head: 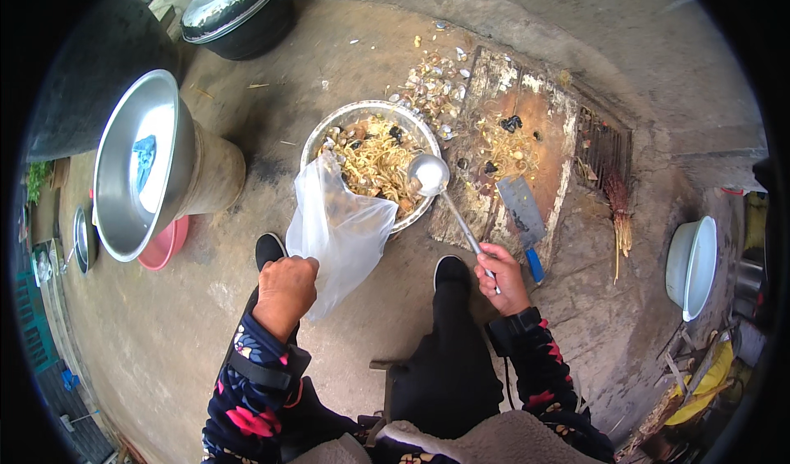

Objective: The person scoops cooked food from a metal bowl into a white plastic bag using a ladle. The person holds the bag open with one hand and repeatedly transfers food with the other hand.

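Gathered in the closed fingers of my left hand [287,291] is the edge of a translucent plastic bag [342,235]. The bag drapes over the near left rim of a round metal basin [313,132]. Shredded, yellowish food mixed with dark pieces [376,161] fills the basin. My right hand [503,279] grips the handle of a metal ladle [428,175], whose bowl rests over the basin's right edge. Close by on the right, a cleaver [523,214] with a blue handle lies partly on a worn wooden board [537,109]. Shredded scraps [509,149] are scattered over the board.
Shells and peelings [435,84] litter the concrete floor behind the basin. A large steel bowl [133,217] tilts on a bucket [216,167] at left, above a pink basin [170,245]. At the back stands a lidded pot [247,22]. On the right are a floor grate [602,140], a whisk broom [617,204] and a pale-blue basin [685,266].
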`<state>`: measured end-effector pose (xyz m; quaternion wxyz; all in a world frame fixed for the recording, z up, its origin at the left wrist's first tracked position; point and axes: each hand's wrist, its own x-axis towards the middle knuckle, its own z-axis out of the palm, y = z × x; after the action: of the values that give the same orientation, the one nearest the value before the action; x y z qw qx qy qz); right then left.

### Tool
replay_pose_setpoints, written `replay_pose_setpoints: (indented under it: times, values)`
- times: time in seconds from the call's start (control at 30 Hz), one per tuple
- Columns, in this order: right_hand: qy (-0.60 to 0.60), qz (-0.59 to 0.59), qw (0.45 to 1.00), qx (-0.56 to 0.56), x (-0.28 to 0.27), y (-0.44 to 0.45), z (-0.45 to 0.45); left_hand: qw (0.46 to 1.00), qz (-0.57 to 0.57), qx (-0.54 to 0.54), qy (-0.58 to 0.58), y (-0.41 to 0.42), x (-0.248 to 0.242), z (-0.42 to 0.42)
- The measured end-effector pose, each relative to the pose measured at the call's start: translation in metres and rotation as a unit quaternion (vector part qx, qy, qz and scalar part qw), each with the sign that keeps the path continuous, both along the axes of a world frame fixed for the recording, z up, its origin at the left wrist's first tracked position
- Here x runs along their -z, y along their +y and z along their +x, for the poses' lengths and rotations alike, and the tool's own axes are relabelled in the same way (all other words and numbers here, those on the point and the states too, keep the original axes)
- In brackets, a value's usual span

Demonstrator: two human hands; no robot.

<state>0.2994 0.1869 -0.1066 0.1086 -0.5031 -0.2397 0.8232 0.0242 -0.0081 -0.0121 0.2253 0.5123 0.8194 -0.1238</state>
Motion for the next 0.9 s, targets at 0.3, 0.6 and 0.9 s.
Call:
replay_pose_setpoints:
  times: [0.3, 0.6, 0.9]
  values:
    - [0.013, 0.108, 0.990, 0.086, 0.005, 0.065, 0.000, 1.000, 0.017, 0.000, -0.006, -0.001, 0.000, 0.001]
    - [-0.156, 0.403, 0.899, 0.076, 0.066, 0.086, -0.005, 1.000, 0.004, 0.000, 0.000, -0.001, 0.001, 0.000]
    - [-0.305, 0.558, 0.767, -0.084, 0.071, 0.075, -0.005, 1.000, 0.003, -0.002, -0.008, 0.002, 0.001, 0.001]
